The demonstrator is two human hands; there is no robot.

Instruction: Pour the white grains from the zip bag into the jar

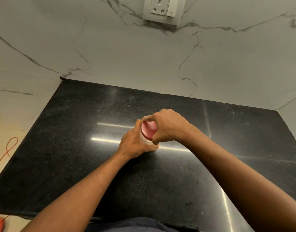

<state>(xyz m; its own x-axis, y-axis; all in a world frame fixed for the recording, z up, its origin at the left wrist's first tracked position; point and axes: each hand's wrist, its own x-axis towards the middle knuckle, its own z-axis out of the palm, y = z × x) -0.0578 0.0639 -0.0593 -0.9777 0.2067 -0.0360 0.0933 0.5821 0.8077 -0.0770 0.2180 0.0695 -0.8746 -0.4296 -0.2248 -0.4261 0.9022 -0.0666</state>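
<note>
Nearest, the left hand [135,144] wraps the jar [146,140] around its clear body, bracing it upright on the black counter [77,131]. Just above, the right hand [167,126] curls round the pink lid [149,129]. The jar looks rigid, smooth and slippery: grip the body low, twist at the lid's rim. No zip bag in view. Far behind the jar is a wall socket [160,9].

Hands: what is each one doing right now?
Left hand: grips the jar by its body.
Right hand: fingers curled round the red lid.
</note>
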